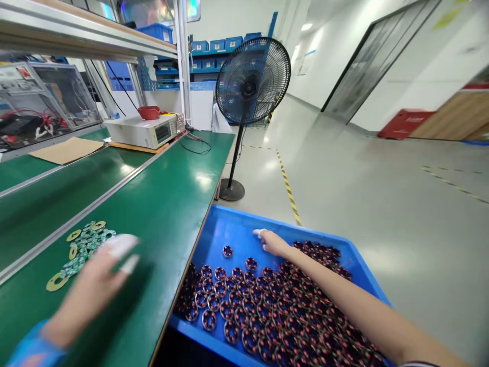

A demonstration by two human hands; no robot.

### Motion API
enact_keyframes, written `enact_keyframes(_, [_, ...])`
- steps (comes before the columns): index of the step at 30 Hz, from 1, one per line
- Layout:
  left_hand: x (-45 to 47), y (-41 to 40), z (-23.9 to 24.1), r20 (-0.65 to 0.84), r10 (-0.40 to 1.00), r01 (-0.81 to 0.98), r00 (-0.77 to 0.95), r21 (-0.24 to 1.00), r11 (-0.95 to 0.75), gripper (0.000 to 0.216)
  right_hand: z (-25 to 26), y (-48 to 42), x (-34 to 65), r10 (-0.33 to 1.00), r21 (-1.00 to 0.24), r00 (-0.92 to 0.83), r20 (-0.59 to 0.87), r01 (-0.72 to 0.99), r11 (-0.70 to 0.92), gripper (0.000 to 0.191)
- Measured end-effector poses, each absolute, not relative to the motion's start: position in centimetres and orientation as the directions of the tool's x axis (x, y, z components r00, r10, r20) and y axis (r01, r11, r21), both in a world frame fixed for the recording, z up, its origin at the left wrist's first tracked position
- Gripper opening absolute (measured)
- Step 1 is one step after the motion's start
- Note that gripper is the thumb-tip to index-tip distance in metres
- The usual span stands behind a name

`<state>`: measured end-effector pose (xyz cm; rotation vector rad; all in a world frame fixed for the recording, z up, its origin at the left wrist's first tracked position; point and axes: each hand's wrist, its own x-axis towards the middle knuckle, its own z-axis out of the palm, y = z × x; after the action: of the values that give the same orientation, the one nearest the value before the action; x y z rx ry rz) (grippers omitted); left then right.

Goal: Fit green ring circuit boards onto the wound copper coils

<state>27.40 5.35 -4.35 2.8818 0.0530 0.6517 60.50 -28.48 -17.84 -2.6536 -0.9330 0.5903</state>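
"Dark rings (263,308) with reddish segments: where are they, and how much room is there?"

"They lie heaped in a blue bin (225,227), close along the right edge of a green tabletop (168,201). The bin's far-left part shows bare blue bottom, and the tabletop is open through its middle."

"What stands around?"

"A black pedestal fan (250,89) stands on the pale floor (344,204) just past the bin, near the tabletop's far corner. A boxy instrument (143,131) sits farther back, left of the fan. Green and yellow ring pieces (88,240) lie clustered at the left."

"And the hands?"

"The left hand (95,275), blurred, is beside that cluster, its thumb apart from its white-tipped fingers. The right hand (274,241) is over the bin's bare part, one finger stretched leftward; whether the others close on anything cannot be told. Its forearm slants across the heap, hiding some rings."
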Motion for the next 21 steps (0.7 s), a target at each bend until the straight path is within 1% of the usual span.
enact_keyframes(1, [29.2, 2.6, -4.9, 0.379, -0.007, -0.082, 0.925, 0.182, -0.98, 0.028, -18.3, -28.8, 60.4, 0.67, -0.361, 0.68, -0.299, 0.569, -0.739, 0.061])
enact_keyframes(2, [31.1, -0.3, -5.7, 0.291, -0.066, -0.127, 0.954, 0.194, -0.973, 0.028, -18.5, -29.1, 60.3, 0.696, -0.351, 0.646, -0.314, 0.602, -0.717, 0.076])
enact_keyframes(3, [33.1, -3.1, -6.8, 0.161, -0.117, -0.151, 0.98, 0.217, -0.964, 0.03, -18.6, -29.4, 60.2, 0.721, -0.343, 0.609, -0.33, 0.635, -0.693, 0.089])
enact_keyframes(4, [34.9, -5.6, -8.0, 0.023, -0.076, -0.079, 0.997, 0.238, -0.968, 0.031, -18.7, -29.7, 60.1, 0.745, -0.338, 0.569, -0.347, 0.665, -0.666, 0.098])
enact_keyframes(5, [36.4, -7.7, -9.3, -0.077, 0.034, 0.052, 0.996, 0.241, -0.969, 0.032, -18.6, -30.1, 60.1, 0.768, -0.337, 0.528, -0.362, 0.694, -0.636, 0.104])
enact_keyframes(6, [37.4, -9.3, -10.6, -0.108, 0.124, 0.146, 0.986, 0.222, -0.964, 0.035, -18.5, -30.4, 60.1, 0.79, -0.338, 0.488, -0.372, 0.721, -0.605, 0.107])
enact_keyframes(9, [37.6, -11.1, -14.2, -0.169, 0.386, 0.412, 0.907, 0.164, -0.896, 0.046, -18.5, -30.9, 60.1, 0.841, -0.347, 0.393, -0.371, 0.781, -0.519, 0.109])
enact_keyframes(11, [36.2, -10.7, -15.7, -0.251, 0.565, 0.612, 0.786, 0.178, -0.771, 0.061, -18.8, -30.7, 59.9, 0.867, -0.359, 0.35, -0.355, 0.805, -0.472, 0.109])
enact_keyframes(13, [34.8, -10.1, -16.4, -0.351, 0.673, 0.755, 0.651, 0.213, -0.62, 0.071, -19.3, -29.9, 59.4, 0.894, -0.385, 0.302, -0.332, 0.821, -0.421, 0.108])
enact_keyframes(15, [34.1, -9.6, -16.6, -0.42, 0.695, 0.81, 0.583, 0.236, -0.536, 0.076, -19.8, -28.8, 58.7, 0.92, -0.424, 0.245, -0.305, 0.831, -0.361, 0.109])
enact_keyframes(17, [34.1, -9.5, -16.6, -0.456, 0.697, 0.831, 0.553, 0.236, -0.504, 0.079, -20.3, -27.9, 57.8, 0.939, -0.461, 0.198, -0.281, 0.831, -0.313, 0.111])
enact_keyframes(21, [35.5, -9.9, -17.0, -0.508, 0.683, 0.851, 0.525, 0.283, -0.443, 0.087, -21.1, -27.0, 56.6, 0.952, -0.508, 0.191, -0.238, 0.811, -0.29, 0.113])
